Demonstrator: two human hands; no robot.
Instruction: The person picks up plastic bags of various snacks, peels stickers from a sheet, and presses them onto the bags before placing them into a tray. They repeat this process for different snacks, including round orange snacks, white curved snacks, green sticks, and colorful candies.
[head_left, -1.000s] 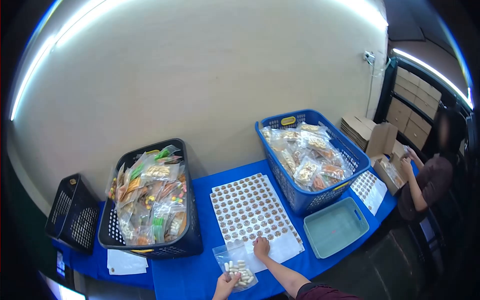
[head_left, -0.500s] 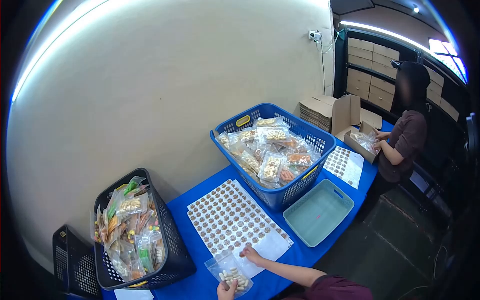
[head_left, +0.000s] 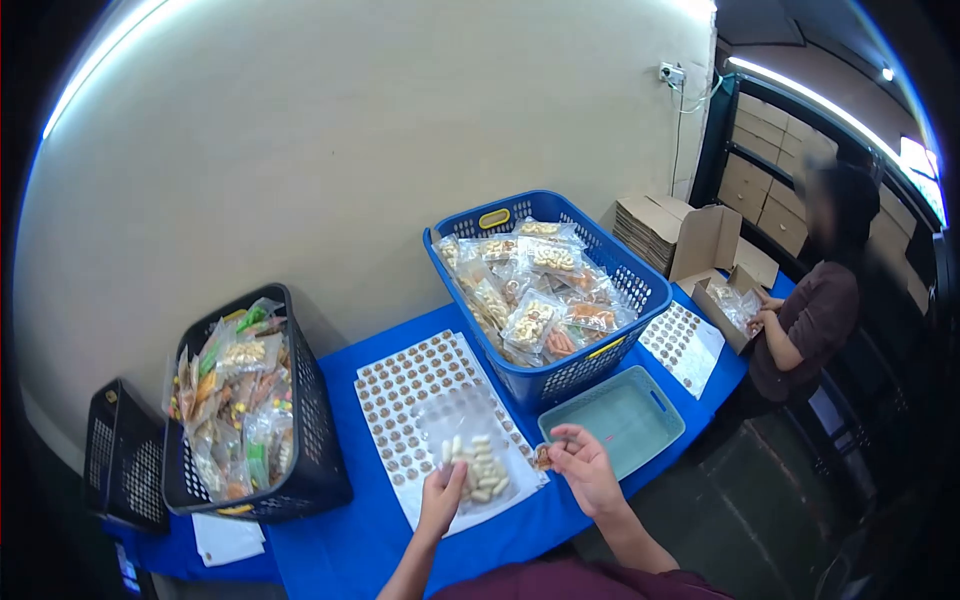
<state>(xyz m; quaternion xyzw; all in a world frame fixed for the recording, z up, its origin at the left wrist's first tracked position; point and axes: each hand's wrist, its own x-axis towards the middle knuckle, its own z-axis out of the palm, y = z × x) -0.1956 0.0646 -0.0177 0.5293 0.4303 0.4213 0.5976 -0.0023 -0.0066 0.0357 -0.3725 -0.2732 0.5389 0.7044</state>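
Note:
My left hand (head_left: 443,497) pinches the lower left of a clear plastic bag (head_left: 478,468) with white, oblong, capsule-like pieces in it. The bag is tilted up over a sheet of round brown stickers (head_left: 405,385). To its right is my raised right hand (head_left: 588,470), thumb and fingertips closed on a small round brown sticker (head_left: 543,457). Bag and sticker are apart. Part of the sheet, toward the bag, is bare white where stickers are gone.
A blue basket (head_left: 610,365) of filled bags stands behind the sheets, a green tray (head_left: 640,440) beside it. Dark baskets (head_left: 325,430) (head_left: 135,470) stand left. At right, a co-worker (head_left: 820,310) handles an open carton (head_left: 735,325) near another sticker sheet (head_left: 680,345) and stacked cardboard (head_left: 645,230).
My right hand has lifted from the sticker sheet and moved right with a sticker in its fingers. The bag in my left hand has come up over the sheet. The view has shifted.

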